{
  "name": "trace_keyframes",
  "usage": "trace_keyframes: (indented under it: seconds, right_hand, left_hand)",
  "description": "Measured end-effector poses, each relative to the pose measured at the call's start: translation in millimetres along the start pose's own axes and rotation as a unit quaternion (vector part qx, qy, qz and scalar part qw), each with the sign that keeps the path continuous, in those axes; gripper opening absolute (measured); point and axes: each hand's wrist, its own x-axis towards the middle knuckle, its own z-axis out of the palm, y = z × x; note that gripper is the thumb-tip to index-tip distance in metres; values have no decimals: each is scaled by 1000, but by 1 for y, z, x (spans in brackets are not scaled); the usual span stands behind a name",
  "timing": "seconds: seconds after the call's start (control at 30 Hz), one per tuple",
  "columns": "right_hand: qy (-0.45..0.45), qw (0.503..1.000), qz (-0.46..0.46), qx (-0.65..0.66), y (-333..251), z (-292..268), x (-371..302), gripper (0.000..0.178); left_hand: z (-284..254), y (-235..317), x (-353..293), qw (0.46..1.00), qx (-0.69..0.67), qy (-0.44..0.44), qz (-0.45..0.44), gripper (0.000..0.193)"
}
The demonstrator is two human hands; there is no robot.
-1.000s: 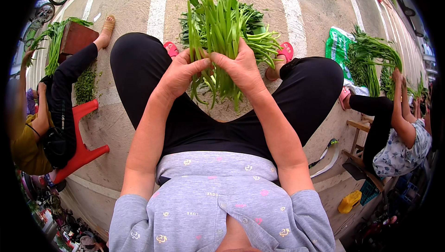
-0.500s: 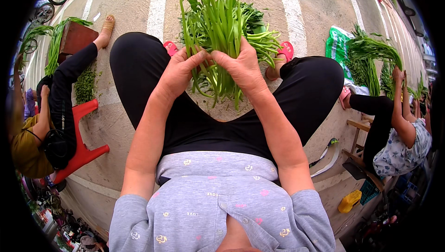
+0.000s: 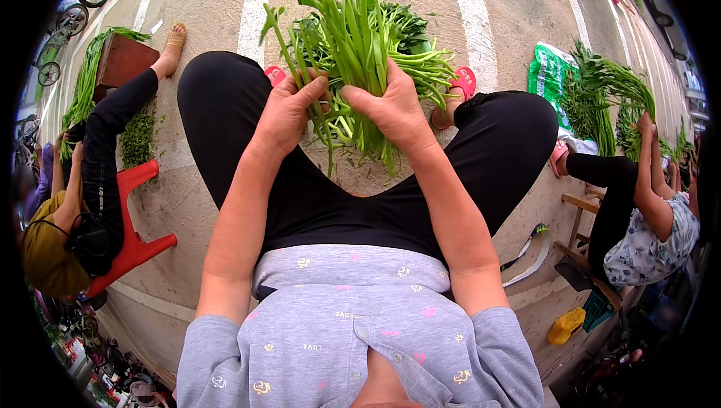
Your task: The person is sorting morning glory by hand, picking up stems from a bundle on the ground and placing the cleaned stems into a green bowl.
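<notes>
My right hand [image 3: 390, 108] is closed around a thick bunch of water spinach [image 3: 364, 40], leafy tops pointing away from me and cut ends hanging towards me. Just to its left, my left hand [image 3: 291, 111] pinches a few separate stems [image 3: 283, 42] between thumb and fingers. A small gap shows between the two hands. Beneath and behind the bunch, a pile of more water spinach [image 3: 429, 76] lies on the ground between my feet, partly hidden by what I hold.
At the left, a person sits on a red plastic stool [image 3: 134, 246] beside a brown box [image 3: 124, 63] with greens on it. On the right, another person holds greens near a green and white sack [image 3: 547, 74]. A yellow container [image 3: 565, 327] stands behind at lower right.
My left hand has moved slightly left, away from the right thumb, drawing a few stems apart from the bunch. The right hand stays around the rest.
</notes>
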Motion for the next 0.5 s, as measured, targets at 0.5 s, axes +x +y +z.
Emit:
trace_keyframes:
  seconds: [0.5]
  right_hand:
    - [-25,999,5,-29,6,7,-3,41]
  left_hand:
    - [4,2,-3,999,-17,-43,4,21]
